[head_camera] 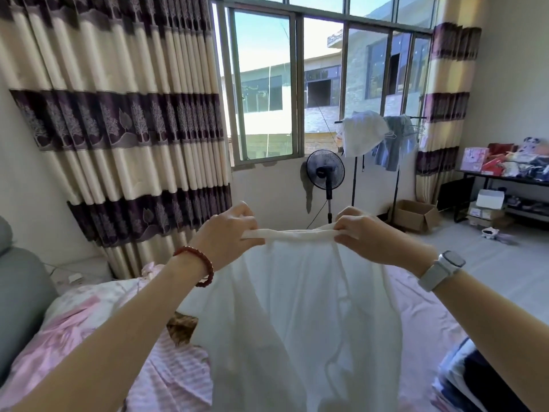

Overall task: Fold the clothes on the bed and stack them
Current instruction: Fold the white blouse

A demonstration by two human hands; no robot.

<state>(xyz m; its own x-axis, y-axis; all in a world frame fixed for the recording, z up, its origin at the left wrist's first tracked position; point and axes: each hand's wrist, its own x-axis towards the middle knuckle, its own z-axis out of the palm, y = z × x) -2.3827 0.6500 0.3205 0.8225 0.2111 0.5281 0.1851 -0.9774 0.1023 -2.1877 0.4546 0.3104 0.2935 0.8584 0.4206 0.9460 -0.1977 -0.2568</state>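
A thin white garment (300, 316) hangs in the air in front of me, over the bed (421, 316). My left hand (228, 233), with a red bead bracelet on its wrist, pinches the left end of the garment's top band. My right hand (368, 236), with a white watch on its wrist, pinches the right end. The band is stretched between the two hands and the cloth falls below them, hiding the middle of the bed. A pink striped cloth (172, 373) lies on the bed at lower left. A dark blue garment (463, 379) lies at lower right.
A grey headboard (20, 295) and a pink floral pillow (71, 319) are at left. Beyond the bed stand a black fan (326, 173), a clothes rack (383, 141) with hung clothes, a cardboard box (416, 215) and a cluttered black shelf (505, 179).
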